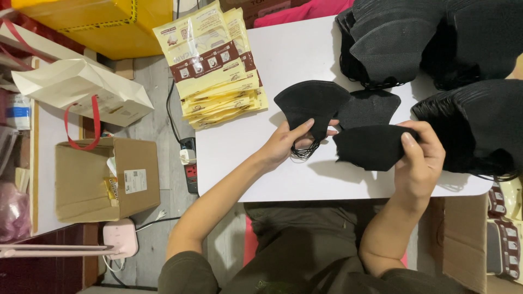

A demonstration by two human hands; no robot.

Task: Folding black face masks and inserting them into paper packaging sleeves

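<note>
Black face mask (310, 103) pinched in left hand (286, 142) by ear loops; right hand (419, 158) grips second folded mask (370, 146) above tabletop (283, 60). Sorting step; yellow packets (218, 71) near.

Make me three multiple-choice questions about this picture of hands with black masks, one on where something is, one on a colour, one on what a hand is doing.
1. Where does the stack of yellow packets lie?
A. on the table's far left corner
B. inside the cardboard box
C. under the masks

2. What colour are the handles of the paper bag?
A. blue
B. red
C. green

3. What is the right hand doing?
A. resting flat on the table
B. holding scissors
C. gripping a black mask

Answers: 1 A, the packets lie on the white table at its far left corner. 2 B, red loops hang from the bag. 3 C, its fingers close over the mask's edge.
</note>
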